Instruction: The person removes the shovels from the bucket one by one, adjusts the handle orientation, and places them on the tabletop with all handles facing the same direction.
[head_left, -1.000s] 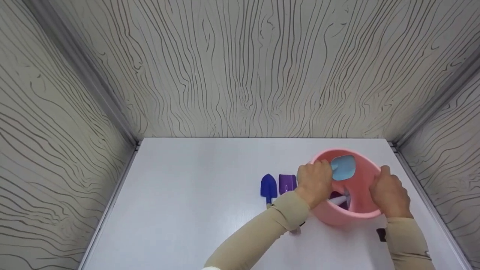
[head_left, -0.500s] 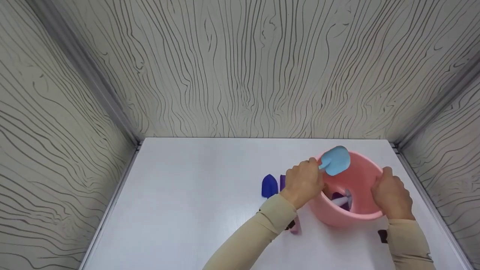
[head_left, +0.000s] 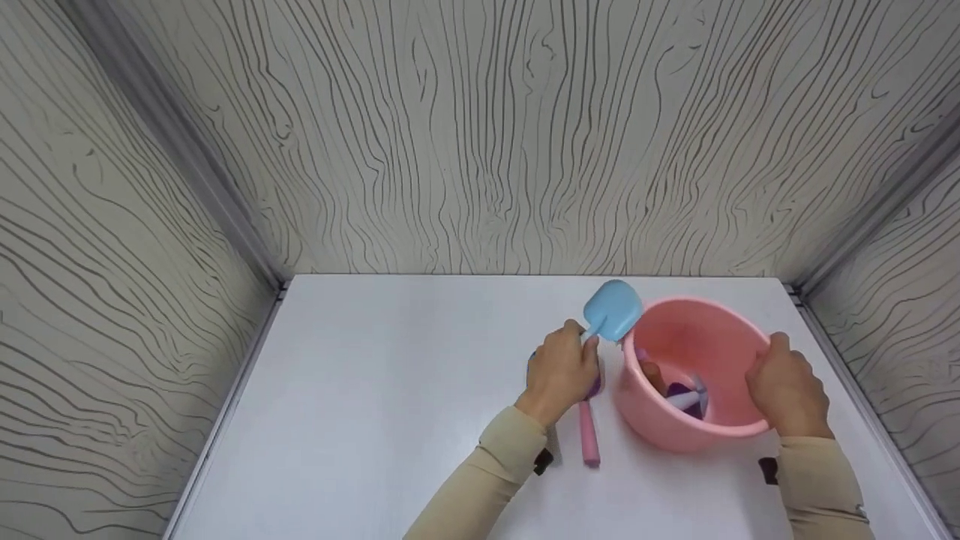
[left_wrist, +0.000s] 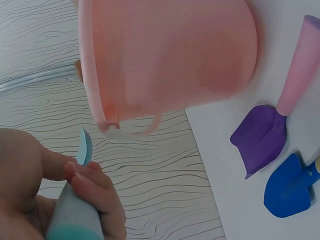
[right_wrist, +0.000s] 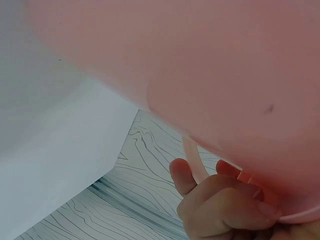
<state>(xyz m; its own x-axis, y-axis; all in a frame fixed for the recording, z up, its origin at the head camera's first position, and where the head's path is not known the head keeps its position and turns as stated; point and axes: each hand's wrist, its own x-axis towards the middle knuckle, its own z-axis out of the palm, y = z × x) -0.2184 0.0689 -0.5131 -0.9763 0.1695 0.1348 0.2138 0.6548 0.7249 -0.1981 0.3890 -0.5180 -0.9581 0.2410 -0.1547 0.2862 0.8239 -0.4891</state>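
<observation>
My left hand grips a light blue toy shovel by its handle, blade raised just left of the pink bucket. In the left wrist view the shovel's pale handle lies within curled fingers. On the bucket's right side, my right hand holds the rim; the right wrist view has its fingers curled by the rim and carrying handle. Inside the bucket lie a purple tool with a pale grey handle and a brown piece, partly hidden by the wall.
A purple shovel with a pink handle lies on the white table, left of the bucket. Beside it is a blue shovel, mostly covered by my left hand in the head view. Wood-patterned walls enclose the table's back and sides.
The left hand has drawn the light blue shovel leftward, from inside the bucket's mouth to outside its left rim. The right hand has stayed on the rim, and the bucket has barely shifted.
</observation>
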